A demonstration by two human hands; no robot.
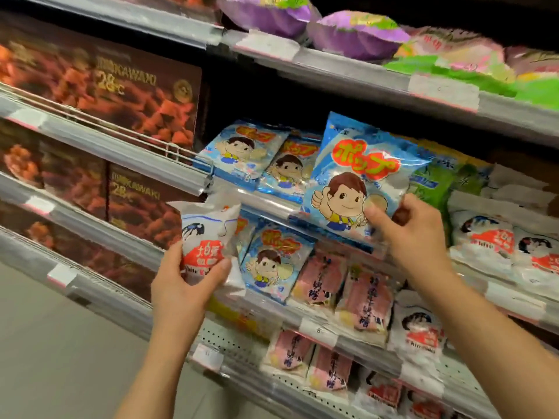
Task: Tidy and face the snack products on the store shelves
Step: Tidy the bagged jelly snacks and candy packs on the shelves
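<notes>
A: What does the left hand (181, 285) hold?

B: It grips a white candy bag (205, 240) with fingers curled, in front of the middle shelf edge (266, 204). I think it is misplaced there.

A: And the right hand (414, 237)?

B: It pinches the bottom of a blue lollipop bag (360, 179), upright, face forward, probably to set it beside the same bags (245, 155) at that shelf's left end.

A shop: tiered shelves (357, 71) with price tags (443, 91), packed snack bags (251, 158).
</notes>
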